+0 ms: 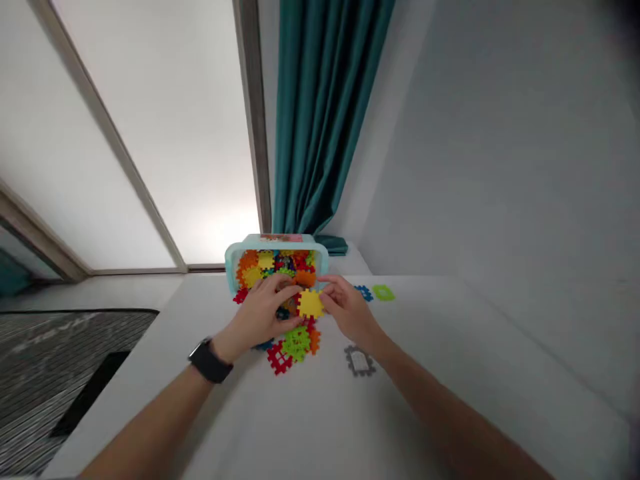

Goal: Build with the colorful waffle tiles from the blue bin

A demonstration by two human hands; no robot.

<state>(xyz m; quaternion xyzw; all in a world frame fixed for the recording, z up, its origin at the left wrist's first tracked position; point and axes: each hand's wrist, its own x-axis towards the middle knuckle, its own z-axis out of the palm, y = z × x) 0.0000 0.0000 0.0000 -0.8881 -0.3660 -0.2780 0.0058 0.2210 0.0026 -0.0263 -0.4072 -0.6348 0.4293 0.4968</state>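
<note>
The right hand (350, 313) pinches a yellow piece (311, 304) by its edge.
In the head view, the counter (310, 413) is smooth and white, and on it is a pale blue tub (231, 275) with round corners, full of bright pieces that look like plastic. More pieces lie in a pile in front: a red piece (279, 358) with window holes, and a bumpy green piece (297, 343). A grey piece (359, 361), like a frame with teeth, lies alone near the right wrist. The teal curtain (320, 113) hangs in soft folds. The yellow piece is flat and squarish, with little teeth all around, held between both hands just in front of the tub. The left hand (263, 308) has its thumb and finger apart by the yellow piece; I cannot tell if its grip holds it.
</note>
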